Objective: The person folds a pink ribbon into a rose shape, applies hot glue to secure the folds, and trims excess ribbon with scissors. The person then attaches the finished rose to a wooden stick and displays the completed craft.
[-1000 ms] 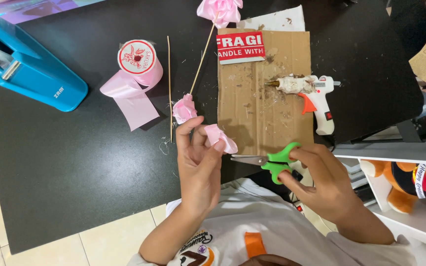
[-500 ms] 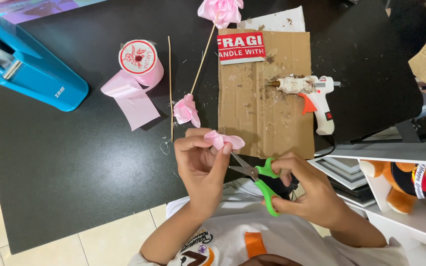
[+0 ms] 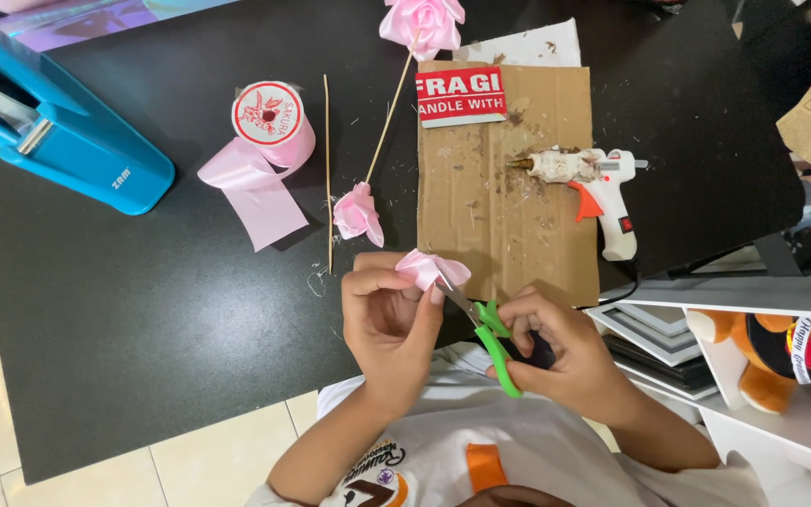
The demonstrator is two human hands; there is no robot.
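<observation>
1 head-worn camera looks steeply down, close over the black table edge.

Small piece of pink satin ribbon, folded and bunched into a petal-like wad, glossy, creased, held up off the black bench just in front of the near edge of the cardboard sheet. It sits pinched at its lower end, loose folds fanning up and to the right. Scissors with bright green handles and short silver blades, angled diagonally, tips pointing up-left. Blade tips touch the ribbon's lower right edge; whether the blades are parted cannot be told. Handles hang lower right, above the white shirt.
</observation>
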